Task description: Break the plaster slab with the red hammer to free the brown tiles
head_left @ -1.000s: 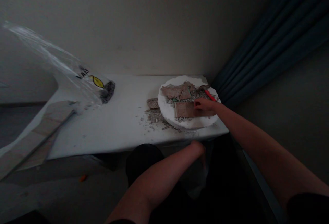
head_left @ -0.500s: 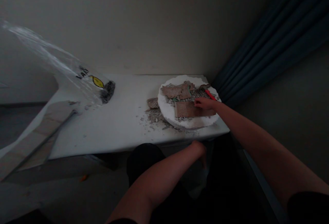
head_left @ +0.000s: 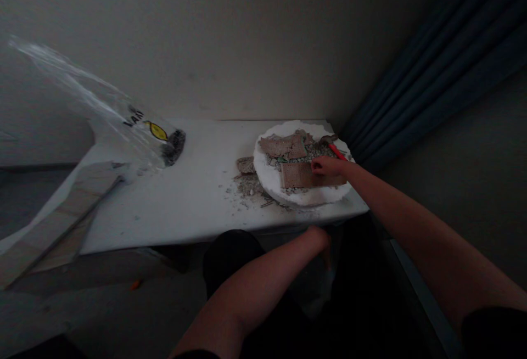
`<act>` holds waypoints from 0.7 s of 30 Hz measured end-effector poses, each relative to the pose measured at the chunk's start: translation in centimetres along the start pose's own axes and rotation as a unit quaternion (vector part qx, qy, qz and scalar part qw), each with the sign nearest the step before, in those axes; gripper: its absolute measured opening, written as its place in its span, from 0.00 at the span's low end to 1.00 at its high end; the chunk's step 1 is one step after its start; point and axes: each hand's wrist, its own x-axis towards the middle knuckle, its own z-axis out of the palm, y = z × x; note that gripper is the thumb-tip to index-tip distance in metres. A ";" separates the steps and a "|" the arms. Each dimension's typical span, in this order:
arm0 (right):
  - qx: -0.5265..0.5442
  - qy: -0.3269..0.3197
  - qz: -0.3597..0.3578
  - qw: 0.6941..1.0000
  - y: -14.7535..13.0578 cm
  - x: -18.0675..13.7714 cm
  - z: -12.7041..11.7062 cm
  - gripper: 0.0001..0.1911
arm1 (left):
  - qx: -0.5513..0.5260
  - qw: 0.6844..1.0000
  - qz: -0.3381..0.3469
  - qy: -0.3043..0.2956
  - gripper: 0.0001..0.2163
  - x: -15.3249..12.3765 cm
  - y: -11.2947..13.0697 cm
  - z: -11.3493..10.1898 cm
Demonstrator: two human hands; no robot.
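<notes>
Head view: right hand (head_left: pixel 325 166) over one brown panel (head_left: pixel 295 175), left hand (head_left: pixel 320 241), both grips unclear.

Dim light. Plain grey wall (head_left: pixel 230 46) beyond the right hand (head_left: pixel 326 166); dark blue pleated curtain (head_left: pixel 432 68) off to its right. White table (head_left: pixel 197 189) under it, extending left. Dark floor (head_left: pixel 164 304) lower left.

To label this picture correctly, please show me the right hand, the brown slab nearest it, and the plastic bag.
Right hand (head_left: pixel 328 166), head view: back of the hand.
Brown slab (head_left: pixel 297 175), head view: uncovered top face.
Plastic bag (head_left: pixel 134 119), head view: black lettering.
</notes>
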 end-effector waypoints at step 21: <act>0.022 -0.051 0.006 0.998 -0.2 0.3 -0.7 0.06 | -0.005 1.000 -0.002 0.014 0.25 -0.6 0.2 -0.2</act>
